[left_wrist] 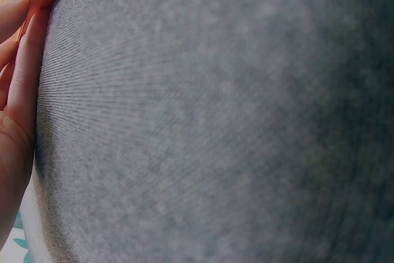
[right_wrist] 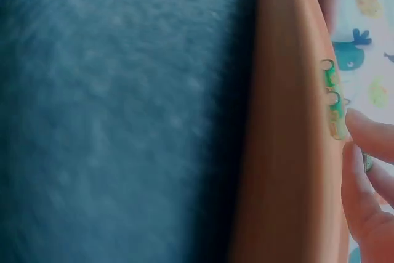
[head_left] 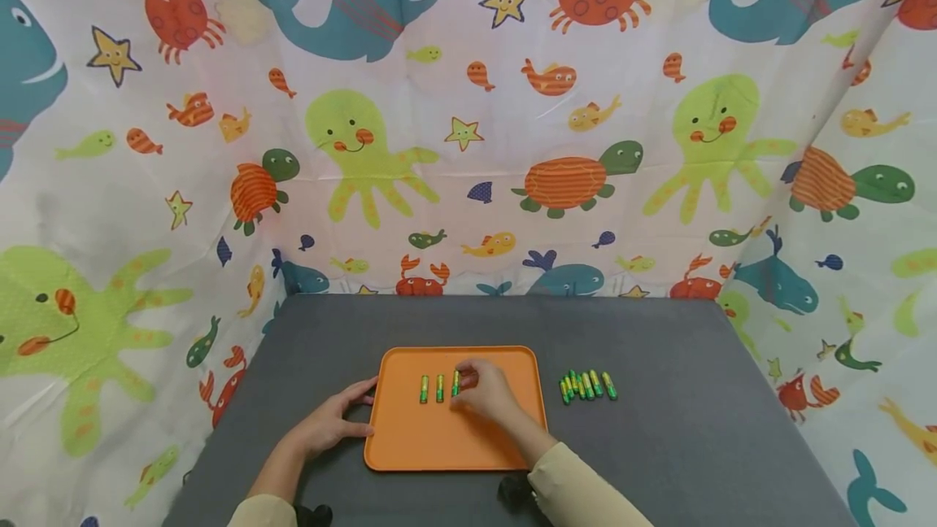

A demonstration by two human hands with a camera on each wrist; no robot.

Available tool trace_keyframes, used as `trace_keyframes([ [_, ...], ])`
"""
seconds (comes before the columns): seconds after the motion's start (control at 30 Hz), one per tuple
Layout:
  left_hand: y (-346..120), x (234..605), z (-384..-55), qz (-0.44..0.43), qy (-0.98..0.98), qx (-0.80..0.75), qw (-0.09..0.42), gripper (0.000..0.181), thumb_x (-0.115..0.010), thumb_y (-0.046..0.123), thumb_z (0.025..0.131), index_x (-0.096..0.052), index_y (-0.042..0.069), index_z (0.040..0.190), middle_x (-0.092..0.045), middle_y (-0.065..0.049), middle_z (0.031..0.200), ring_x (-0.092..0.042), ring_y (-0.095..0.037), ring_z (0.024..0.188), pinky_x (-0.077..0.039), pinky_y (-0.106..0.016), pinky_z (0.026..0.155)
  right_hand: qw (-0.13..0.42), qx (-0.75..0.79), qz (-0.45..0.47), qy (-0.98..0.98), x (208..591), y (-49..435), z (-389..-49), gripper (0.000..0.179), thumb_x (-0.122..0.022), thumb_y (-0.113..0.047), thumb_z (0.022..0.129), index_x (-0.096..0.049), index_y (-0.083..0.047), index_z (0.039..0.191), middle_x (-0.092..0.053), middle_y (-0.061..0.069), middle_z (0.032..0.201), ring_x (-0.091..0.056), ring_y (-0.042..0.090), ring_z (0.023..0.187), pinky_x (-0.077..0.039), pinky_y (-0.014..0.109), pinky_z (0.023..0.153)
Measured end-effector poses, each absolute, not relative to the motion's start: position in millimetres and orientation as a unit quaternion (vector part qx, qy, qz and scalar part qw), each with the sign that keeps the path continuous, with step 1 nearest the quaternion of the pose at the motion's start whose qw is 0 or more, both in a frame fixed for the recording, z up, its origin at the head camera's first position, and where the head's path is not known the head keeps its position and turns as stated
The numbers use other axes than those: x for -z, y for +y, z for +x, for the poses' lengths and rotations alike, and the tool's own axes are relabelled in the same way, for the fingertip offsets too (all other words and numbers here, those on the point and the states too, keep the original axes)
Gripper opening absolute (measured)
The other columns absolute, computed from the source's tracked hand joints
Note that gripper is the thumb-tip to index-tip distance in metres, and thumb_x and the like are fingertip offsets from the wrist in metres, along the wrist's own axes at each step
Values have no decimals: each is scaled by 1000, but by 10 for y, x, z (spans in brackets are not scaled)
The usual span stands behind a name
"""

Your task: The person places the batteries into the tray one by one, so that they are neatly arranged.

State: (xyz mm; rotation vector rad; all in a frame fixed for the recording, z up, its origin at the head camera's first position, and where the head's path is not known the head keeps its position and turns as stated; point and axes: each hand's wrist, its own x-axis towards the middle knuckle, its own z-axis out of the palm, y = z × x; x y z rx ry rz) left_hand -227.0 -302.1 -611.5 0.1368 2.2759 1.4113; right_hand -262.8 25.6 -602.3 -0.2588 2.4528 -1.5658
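Note:
On the orange tray, two green-and-yellow batteries lie side by side, lengthwise to the person. A third battery is just right of them, and my right hand pinches it between thumb and fingers. In the right wrist view, part of that battery shows between the fingers, with the two others beyond it. My left hand touches the tray's left rim, its thumb and fingers spread along the edge. In the left wrist view the fingers reach up to the orange rim.
Several more batteries lie in a loose group on the grey tabletop, right of the tray. A curtain printed with sea animals hangs behind the table and along both sides.

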Motion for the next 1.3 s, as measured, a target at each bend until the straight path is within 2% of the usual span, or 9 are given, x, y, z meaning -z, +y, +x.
trace_keyframes([
  [0.17,-3036,6114,-2292,46,832,-505,227,95,-86,27,80,-33,28,159,-47,-10,152,-44,-32,137,-29,-63,113,121,535,-83,832,6050,185,-2630,55,-88,0,74,-66,-3,125,-66,9,106,-60,20,91,-55,35,76],
  [0.47,-3070,6175,-2314,52,834,-499,229,96,-86,33,79,-33,29,159,-44,-7,155,-45,-29,137,-27,-63,115,117,509,-91,848,6074,31,-2662,56,-89,2,71,-67,-3,123,-64,5,100,-57,15,86,-54,31,72],
  [0.7,-3070,6173,-2311,47,837,-496,226,96,-86,31,80,-33,27,159,-46,-10,153,-44,-33,137,-24,-66,114,118,519,-97,841,6064,-29,-2653,58,-89,5,69,-67,0,122,-64,8,98,-56,15,81,-54,30,70],
  [1.3,-3006,6148,-2280,32,838,-494,228,96,-86,29,79,-34,26,159,-50,-10,149,-41,-34,139,-24,-67,114,106,501,-104,853,6093,-66,-2613,59,-92,-1,68,-66,-2,121,-61,6,99,-55,15,83,-52,31,73],
])
